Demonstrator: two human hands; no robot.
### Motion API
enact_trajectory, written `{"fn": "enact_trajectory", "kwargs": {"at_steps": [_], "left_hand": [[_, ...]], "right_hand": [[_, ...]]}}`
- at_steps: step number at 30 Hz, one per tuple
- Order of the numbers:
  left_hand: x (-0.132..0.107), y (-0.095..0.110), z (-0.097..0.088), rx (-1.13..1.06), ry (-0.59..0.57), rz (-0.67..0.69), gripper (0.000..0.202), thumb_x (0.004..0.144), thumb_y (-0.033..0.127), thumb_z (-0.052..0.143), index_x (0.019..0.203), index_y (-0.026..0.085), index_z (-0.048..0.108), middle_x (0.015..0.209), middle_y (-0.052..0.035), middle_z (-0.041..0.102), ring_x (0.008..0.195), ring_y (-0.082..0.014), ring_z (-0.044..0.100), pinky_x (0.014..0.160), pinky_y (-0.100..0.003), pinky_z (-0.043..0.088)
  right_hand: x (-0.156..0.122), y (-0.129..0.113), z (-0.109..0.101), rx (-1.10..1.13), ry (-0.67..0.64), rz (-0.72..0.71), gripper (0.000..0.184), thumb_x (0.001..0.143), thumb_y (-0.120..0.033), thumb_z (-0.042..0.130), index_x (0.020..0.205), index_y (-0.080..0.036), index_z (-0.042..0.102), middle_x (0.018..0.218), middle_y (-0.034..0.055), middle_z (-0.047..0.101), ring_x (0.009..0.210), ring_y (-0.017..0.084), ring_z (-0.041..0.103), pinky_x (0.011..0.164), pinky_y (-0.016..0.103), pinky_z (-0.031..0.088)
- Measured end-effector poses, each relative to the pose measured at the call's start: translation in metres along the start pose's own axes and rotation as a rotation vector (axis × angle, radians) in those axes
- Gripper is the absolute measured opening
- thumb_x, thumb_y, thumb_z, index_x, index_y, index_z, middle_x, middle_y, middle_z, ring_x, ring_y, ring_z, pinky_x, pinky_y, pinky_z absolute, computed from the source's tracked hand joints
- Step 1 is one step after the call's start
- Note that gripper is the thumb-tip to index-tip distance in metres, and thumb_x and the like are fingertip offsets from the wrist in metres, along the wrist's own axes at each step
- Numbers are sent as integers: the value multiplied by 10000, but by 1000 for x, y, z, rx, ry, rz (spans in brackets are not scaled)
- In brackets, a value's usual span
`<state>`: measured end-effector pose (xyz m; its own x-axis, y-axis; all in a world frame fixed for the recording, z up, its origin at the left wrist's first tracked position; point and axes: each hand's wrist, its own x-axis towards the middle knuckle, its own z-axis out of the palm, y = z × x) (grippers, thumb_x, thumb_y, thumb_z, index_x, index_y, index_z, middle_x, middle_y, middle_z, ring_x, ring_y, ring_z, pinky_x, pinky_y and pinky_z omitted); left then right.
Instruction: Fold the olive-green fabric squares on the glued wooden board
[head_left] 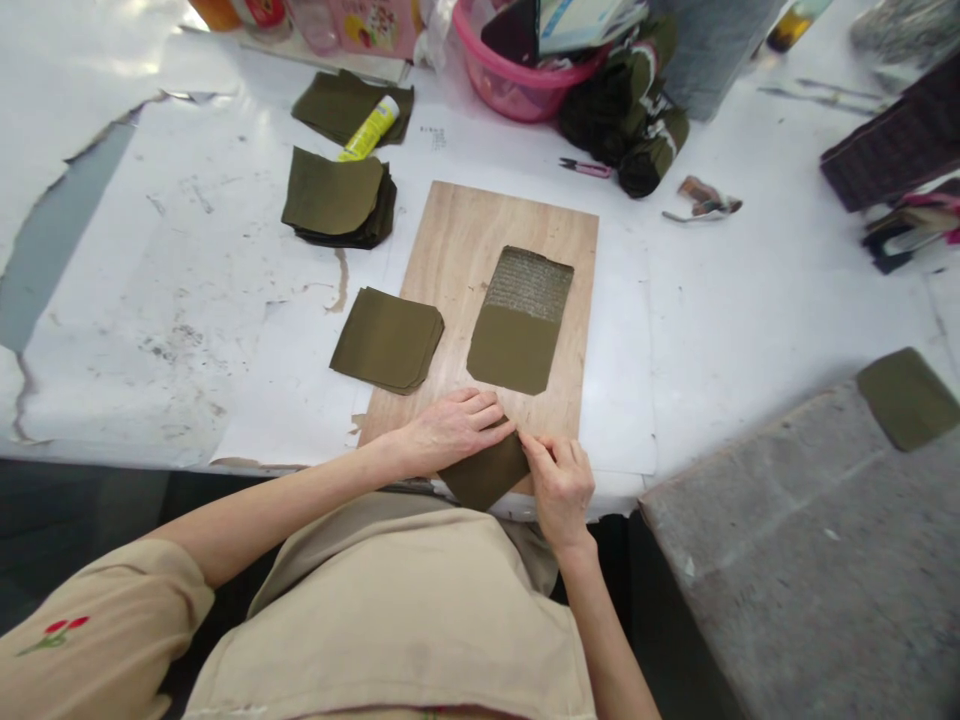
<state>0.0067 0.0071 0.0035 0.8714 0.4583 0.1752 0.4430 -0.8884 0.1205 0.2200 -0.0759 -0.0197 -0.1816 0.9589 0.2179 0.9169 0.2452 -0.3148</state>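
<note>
Creasing a cloth piece (484, 475) at the board's (465, 250) near edge, by the look of it. The left hand (450, 428) lies flat on it, fingers pressed together and pinning it down. The right hand (561, 482) pinches its upper right edge between thumb and forefinger, the rest curled. Both forearms come in low from the near side, wrists angled inward. Taking the fold further would call for firm pinning and a straight edge. A stack (386, 340) overlaps the board's left edge, and a lined piece (517, 345) lies mid-board.
</note>
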Motion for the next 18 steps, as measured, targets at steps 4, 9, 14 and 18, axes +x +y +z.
{"fn": "enact_trajectory", "kwargs": {"at_steps": [4,9,14,18], "left_hand": [[1,2,-5,-27,-19,-16,297,945,135,483,1233,183,537,1070,-102,614,1120,-225,538,975,-407,452],[2,5,-6,-7,-21,-21,284,947,139,486,1219,192,548,1066,-97,612,1108,-237,539,962,-418,452],[5,6,-6,-34,-12,-24,242,953,136,480,1180,174,556,1087,-97,602,1102,-220,546,987,-403,430],[8,5,-4,-78,-25,-14,210,954,145,486,1148,166,564,1065,-85,609,1070,-201,557,1001,-391,418]], "right_hand": [[-4,2,-1,21,22,13,267,927,-175,549,1140,-264,684,868,40,624,822,157,504,781,287,406],[-5,1,-5,49,37,21,245,927,-179,551,1115,-246,693,858,39,627,812,154,505,777,284,415],[-6,1,-5,79,37,34,232,927,-190,553,1104,-240,695,860,40,627,817,153,517,784,285,421],[-7,2,-4,73,44,21,238,927,-192,551,1109,-246,695,853,39,627,810,152,515,777,283,418]]}}
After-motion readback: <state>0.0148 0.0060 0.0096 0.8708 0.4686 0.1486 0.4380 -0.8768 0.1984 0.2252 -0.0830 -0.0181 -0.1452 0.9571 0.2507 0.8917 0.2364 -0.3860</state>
